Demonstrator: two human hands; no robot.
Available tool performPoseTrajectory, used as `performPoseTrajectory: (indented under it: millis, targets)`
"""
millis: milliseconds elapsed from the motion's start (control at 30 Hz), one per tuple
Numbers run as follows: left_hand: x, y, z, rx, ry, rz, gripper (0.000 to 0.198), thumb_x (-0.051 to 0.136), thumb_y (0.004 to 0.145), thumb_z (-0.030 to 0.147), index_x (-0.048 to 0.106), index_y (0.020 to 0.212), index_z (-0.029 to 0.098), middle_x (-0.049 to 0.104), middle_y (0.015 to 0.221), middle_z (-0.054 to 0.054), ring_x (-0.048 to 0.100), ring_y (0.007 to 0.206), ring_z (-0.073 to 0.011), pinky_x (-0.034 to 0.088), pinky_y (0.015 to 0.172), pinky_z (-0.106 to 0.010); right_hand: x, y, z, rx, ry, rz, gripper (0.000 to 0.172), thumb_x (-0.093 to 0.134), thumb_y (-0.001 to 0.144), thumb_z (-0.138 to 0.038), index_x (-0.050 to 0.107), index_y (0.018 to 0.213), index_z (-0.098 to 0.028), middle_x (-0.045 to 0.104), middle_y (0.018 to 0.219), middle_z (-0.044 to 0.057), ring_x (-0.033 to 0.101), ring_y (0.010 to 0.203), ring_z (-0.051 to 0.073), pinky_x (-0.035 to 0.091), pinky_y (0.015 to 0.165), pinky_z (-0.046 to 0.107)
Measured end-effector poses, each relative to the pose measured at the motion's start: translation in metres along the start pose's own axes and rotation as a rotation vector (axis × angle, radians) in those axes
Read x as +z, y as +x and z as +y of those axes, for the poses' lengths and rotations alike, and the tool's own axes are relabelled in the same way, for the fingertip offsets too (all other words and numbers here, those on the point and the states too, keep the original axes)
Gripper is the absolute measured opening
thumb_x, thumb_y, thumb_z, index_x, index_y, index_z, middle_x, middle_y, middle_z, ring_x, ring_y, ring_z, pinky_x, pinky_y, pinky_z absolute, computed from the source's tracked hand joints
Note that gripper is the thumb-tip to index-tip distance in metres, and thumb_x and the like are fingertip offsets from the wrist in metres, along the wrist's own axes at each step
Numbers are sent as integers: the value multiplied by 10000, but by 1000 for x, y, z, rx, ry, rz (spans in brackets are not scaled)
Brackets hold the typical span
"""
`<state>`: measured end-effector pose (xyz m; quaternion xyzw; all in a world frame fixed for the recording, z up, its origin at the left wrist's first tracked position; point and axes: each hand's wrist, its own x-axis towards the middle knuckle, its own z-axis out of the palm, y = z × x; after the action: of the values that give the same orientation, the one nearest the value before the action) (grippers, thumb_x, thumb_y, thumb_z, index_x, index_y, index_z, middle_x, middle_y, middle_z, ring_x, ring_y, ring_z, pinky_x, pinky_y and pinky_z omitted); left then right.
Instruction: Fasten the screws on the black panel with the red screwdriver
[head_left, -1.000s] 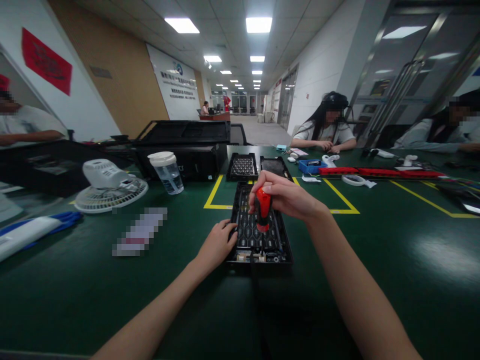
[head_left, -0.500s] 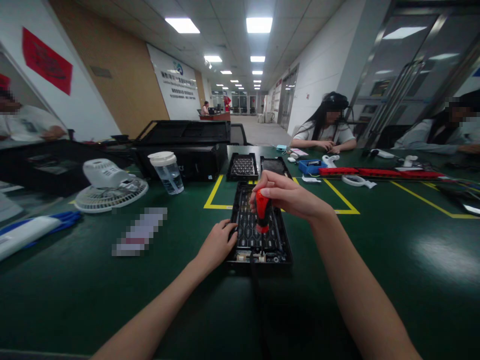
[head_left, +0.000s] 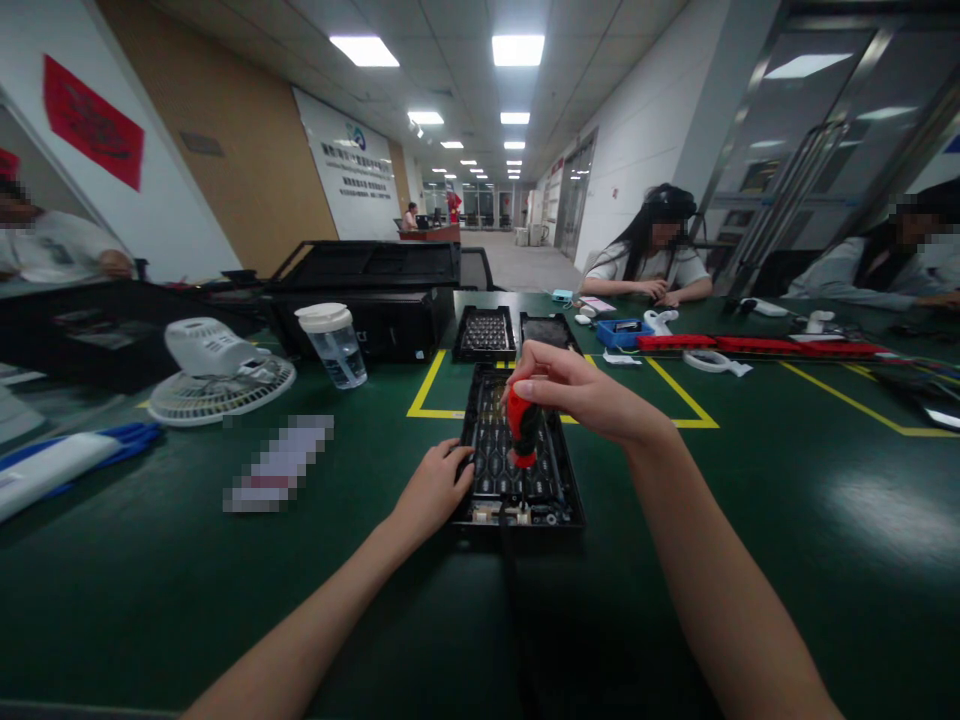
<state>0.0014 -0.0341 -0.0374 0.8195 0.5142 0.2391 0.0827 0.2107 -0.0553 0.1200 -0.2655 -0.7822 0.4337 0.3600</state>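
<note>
In the middle of the table lies a black plastic casing (head_left: 495, 462) with rows of oval cells and small parts showing at its near end. My left hand (head_left: 433, 484) holds its left edge, fingers curled over the rim. A red and black screwdriver (head_left: 524, 425) stands upright over the casing, its shaft pointing down into the near end; where the tip meets the parts is too small to make out. The fingers of my right hand (head_left: 574, 392) are closed around the top of its handle. A dark strap or cable (head_left: 510, 570) runs from the casing's near end towards me.
Two more black panels (head_left: 486, 334) lie beyond the casing, by yellow tape lines (head_left: 420, 385). On the left are a lidded cup (head_left: 335, 345), a white fan (head_left: 221, 375) and black cases (head_left: 375, 300). A blue tray (head_left: 624, 332) stands right. Other people sit around the table.
The screwdriver handle has turned slightly in my right hand and its top has shifted a little left. My left hand and the casing stay in place.
</note>
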Motion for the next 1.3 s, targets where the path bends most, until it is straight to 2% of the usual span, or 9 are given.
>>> performPoseTrajectory:
  millis: [233,467,700,1000,1300]
  targets:
    - [1,0,-1,7,-12,5,314,407,861,310,590,1074,169,519,1190,-99,486,1096,-230,382,976,-402,1,1,-4,-3,-117,53,148,531,823,-252,439,753,-161,412,687,-37,374,580,67,282,516,204]
    - [1,0,0,7,-4,4,304,415,856,294,596,1065,167,526,1179,-100,487,1099,-230,379,979,-401,3,2,-5,10,-214,117,191,533,810,-264,409,706,-164,353,632,-53,332,532,62,240,470,205]
    - [2,1,-1,-2,-1,-5,321,408,859,301,588,1082,155,516,1197,-109,473,1120,-235,367,989,-396,3,2,-4,-4,-409,219,225,511,804,-251,364,652,-174,369,645,-39,361,560,69,281,503,208]
    - [1,1,2,-8,-7,4,310,417,853,298,594,1072,168,523,1189,-102,480,1117,-237,373,985,-401,5,3,-2,-40,-659,359,254,486,805,-263,320,629,-183,332,572,-54,318,518,71,236,499,218]
    - [2,0,1,-7,-3,2,320,408,857,304,590,1081,164,520,1192,-103,476,1122,-234,375,983,-399,8,2,-1,-62,-749,399,277,492,806,-279,305,624,-187,334,553,-55,307,511,73,205,506,234]
